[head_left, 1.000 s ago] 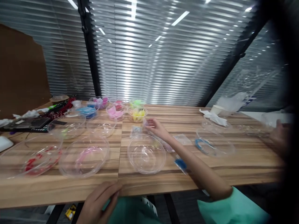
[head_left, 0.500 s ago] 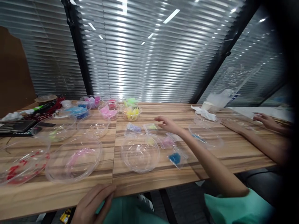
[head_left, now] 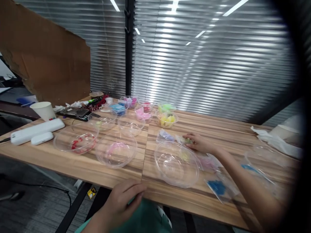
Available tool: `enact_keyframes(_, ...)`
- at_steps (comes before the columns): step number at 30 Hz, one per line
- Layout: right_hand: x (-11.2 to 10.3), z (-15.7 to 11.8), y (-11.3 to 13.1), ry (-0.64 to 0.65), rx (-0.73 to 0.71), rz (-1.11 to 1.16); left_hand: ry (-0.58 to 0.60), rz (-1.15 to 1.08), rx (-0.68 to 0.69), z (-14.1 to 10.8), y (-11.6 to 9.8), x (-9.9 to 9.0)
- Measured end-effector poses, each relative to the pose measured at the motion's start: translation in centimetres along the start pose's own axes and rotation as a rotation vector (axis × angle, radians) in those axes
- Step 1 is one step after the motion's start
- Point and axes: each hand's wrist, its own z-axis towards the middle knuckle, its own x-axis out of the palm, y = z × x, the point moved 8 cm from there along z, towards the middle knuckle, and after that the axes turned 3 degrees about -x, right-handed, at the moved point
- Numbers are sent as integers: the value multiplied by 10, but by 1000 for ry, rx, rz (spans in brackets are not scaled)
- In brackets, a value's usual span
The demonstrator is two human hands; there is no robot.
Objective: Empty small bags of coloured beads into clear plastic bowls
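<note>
My right hand [head_left: 200, 143] reaches over the table, its fingers bent round a small clear plastic bag with yellow-green contents [head_left: 188, 140]. Close by lie a bag with lilac contents [head_left: 165, 136], a bag with pink contents [head_left: 207, 162] and a bag with dark blue contents [head_left: 217, 187]. A large clear plastic bowl [head_left: 176, 184] stands in front of these, with nothing seen in it. My left hand [head_left: 125, 199] holds nothing; its loosely bent fingers rest at the table's front edge, thumb apart.
Clear bowls with red pieces [head_left: 82, 144] and pink pieces [head_left: 116, 150] stand left. Several smaller bowls, one with yellow pieces [head_left: 167, 120], line the back. A paper cup [head_left: 43, 111], a white power strip [head_left: 37, 131] and a cardboard panel [head_left: 53, 61] are far left; tissue [head_left: 277, 142] right.
The view has swung left, showing the paper cup and power strip; the other person's hands have left the picture. My right hand has come down onto the yellow-green bag. My left hand stays at the edge.
</note>
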Motion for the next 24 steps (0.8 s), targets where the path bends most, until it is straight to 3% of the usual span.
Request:
enact_keyframes(4, 1, 5, -8, 10, 78, 40, 11, -30, 7, 2, -3, 2)
enact_keyframes(7, 0, 4, -6, -42, 135, 127, 25, -58, 35, 3, -11, -10)
enact_keyframes(9, -5, 0, -1, -112, 172, 215, 24, -59, 62, 6, -17, -31)
enact_keyframes(12, -23, -11, 18, -246, 197, 393, -62, 88, 67, 29, -13, -86)
enact_keyframes(14, -37, -23, 45, -308, 157, 541, -237, 263, -34, 57, 9, -136)
enact_keyframes(15, -43, -30, 63, -326, 121, 617, -236, 369, -143, 74, 29, -153)
enact_keyframes(17, -51, -48, 106, -341, 51, 743, -167, 423, -225, 110, 65, -173)
enact_keyframes(19, -51, -66, 152, -341, 6, 829, -42, 420, -276, 140, 98, -176)
enact_keyframes(21, -38, -81, 196, -315, -36, 997, 39, 385, -303, 158, 116, -168)
enact_keyframes(24, -3, -88, 251, -178, -74, 1126, 92, 286, -292, 167, 102, -144)
